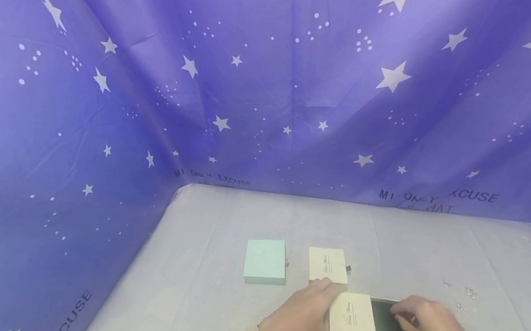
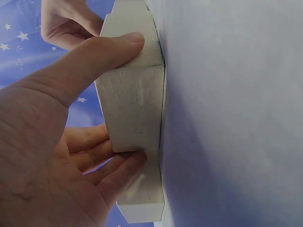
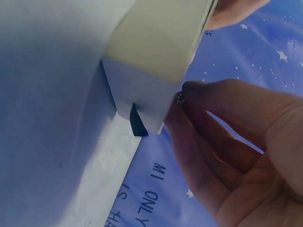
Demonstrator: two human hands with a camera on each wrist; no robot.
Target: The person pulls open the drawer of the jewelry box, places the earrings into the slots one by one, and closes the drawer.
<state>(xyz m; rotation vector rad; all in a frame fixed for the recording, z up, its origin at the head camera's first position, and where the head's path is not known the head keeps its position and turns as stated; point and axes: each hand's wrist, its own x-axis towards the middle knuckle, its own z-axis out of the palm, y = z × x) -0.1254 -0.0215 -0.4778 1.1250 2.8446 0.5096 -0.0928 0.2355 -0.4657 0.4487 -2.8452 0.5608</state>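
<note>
A cream drawer box [image 1: 353, 316] with dark script on its lid lies on the table, its drawer pulled out to the right to show a black lining [image 1: 388, 322]. My left hand [image 1: 303, 313] grips the sleeve end of this box, thumb along the near side and fingers at the far side, as the left wrist view shows. Over the drawer, my right hand [image 1: 431, 324] pinches a small sparkling piece of jewelry [image 3: 180, 98] between thumb and forefinger. A dark ribbon tab [image 3: 138, 123] hangs from the drawer's end.
Behind my left hand lies a second cream box [image 1: 327, 263] with a dark tab. A mint-green box [image 1: 265, 260] lies left of it. Several small silvery pieces [image 1: 470, 293] are scattered on the grey tablecloth [image 1: 197, 302] at right. Purple star-printed curtains [image 1: 275, 94] hang behind and left.
</note>
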